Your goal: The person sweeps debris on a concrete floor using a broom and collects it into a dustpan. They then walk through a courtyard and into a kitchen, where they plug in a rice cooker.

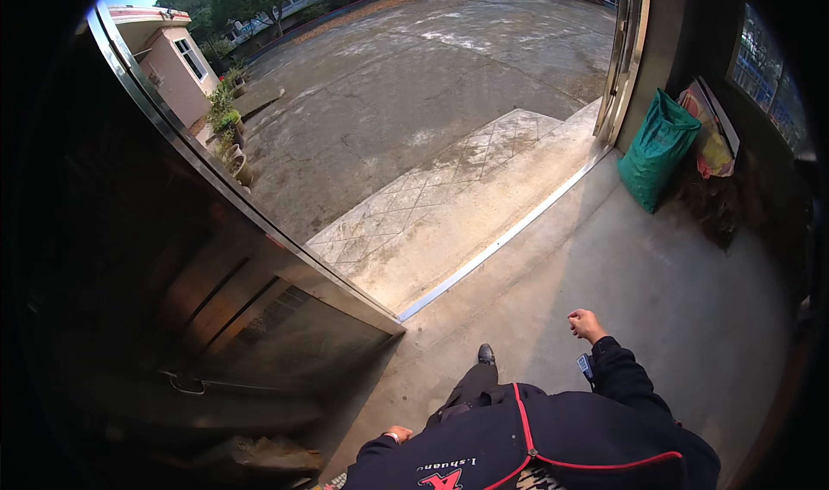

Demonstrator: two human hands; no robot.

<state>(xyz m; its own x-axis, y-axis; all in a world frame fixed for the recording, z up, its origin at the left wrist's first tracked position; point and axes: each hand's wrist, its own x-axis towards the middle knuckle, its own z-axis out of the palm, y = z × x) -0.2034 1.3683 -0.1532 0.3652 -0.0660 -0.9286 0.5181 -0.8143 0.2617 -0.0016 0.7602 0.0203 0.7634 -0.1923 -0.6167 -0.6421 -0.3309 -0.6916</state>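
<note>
A: so what's the floor (518, 317) like in there?

B: smooth grey, concrete-looking, lighter and warmer toward the pale strip (499, 242) along its outer edge, dimmer off to the right.

A: cool, anything sitting on it?

B: yeah, a green sack (656, 149) over on the right, and a dark shoe (487, 354) nearer the middle. patterned bag (712, 145) just beside the sack, but it's shadowy underneath, can't tell if it touches down.
</note>
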